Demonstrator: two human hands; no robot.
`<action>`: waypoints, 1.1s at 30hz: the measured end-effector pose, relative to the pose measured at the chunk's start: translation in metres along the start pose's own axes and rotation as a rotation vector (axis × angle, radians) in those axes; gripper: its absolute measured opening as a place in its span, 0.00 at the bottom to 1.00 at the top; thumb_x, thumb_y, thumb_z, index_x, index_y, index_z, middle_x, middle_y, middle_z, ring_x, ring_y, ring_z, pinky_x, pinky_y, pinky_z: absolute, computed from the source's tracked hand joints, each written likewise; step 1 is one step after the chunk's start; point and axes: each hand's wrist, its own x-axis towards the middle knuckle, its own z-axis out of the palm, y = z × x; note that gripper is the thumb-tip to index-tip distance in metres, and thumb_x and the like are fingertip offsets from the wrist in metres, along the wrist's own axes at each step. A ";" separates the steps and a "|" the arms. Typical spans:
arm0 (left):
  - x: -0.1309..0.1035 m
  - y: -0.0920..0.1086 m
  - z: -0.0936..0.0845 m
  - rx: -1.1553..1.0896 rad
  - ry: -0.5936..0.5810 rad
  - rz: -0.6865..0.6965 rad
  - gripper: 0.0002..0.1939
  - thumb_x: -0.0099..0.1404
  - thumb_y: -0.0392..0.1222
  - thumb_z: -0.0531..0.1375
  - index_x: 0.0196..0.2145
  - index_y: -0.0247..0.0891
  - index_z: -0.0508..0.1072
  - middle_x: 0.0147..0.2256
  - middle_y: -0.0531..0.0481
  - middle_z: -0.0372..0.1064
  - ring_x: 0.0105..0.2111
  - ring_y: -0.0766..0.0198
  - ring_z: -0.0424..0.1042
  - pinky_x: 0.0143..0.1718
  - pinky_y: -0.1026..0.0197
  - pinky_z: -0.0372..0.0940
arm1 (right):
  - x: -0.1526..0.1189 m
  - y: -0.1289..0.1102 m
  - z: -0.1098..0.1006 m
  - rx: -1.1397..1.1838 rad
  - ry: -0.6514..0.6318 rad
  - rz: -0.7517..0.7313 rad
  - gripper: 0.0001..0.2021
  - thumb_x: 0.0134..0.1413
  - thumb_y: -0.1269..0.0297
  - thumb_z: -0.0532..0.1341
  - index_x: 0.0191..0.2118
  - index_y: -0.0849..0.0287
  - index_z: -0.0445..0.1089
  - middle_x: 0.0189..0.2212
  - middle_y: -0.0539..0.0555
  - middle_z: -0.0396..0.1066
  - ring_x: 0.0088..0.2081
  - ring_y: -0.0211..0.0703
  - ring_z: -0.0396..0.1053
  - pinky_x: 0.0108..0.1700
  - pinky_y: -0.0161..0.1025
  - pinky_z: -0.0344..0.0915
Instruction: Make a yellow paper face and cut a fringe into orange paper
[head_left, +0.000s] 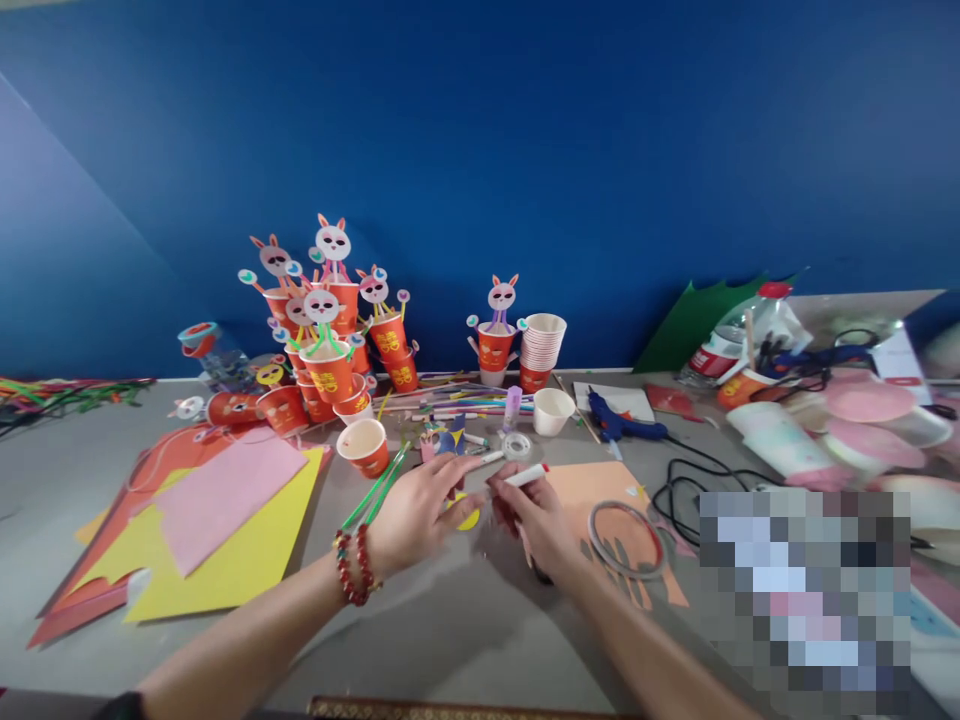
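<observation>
My right hand point(544, 525) is closed around a white marker point(527, 475) with a red end, its other end angled down to the left. Opposite it, my left hand point(420, 508) reaches in with fingers stretched and apart, a beaded bracelet point(354, 566) at the wrist. Under its thumb a small yellow disc point(469, 514) lies on the grey table, partly covered by the fingers. Another white pen point(489, 457) lies just past the left fingertips. A clear roll of tape point(517, 445) sits behind both hands.
Orange cups with rabbit figures point(330, 375) are stacked at back left. Coloured sheets point(225, 540) lie left, an orange-cream sheet point(592, 480) and tape ring point(626, 540) right. A blue glue gun point(619, 418) trails a black cord. Blue wall point(480, 150) behind.
</observation>
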 end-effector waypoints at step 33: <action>-0.066 0.002 0.018 -1.202 -0.603 -0.523 0.23 0.68 0.63 0.51 0.30 0.38 0.58 0.22 0.60 0.47 0.18 0.73 0.44 0.18 0.68 0.44 | -0.039 -0.008 0.022 -0.250 -0.448 -0.157 0.13 0.58 0.59 0.62 0.26 0.60 0.69 0.19 0.48 0.64 0.21 0.34 0.60 0.25 0.33 0.56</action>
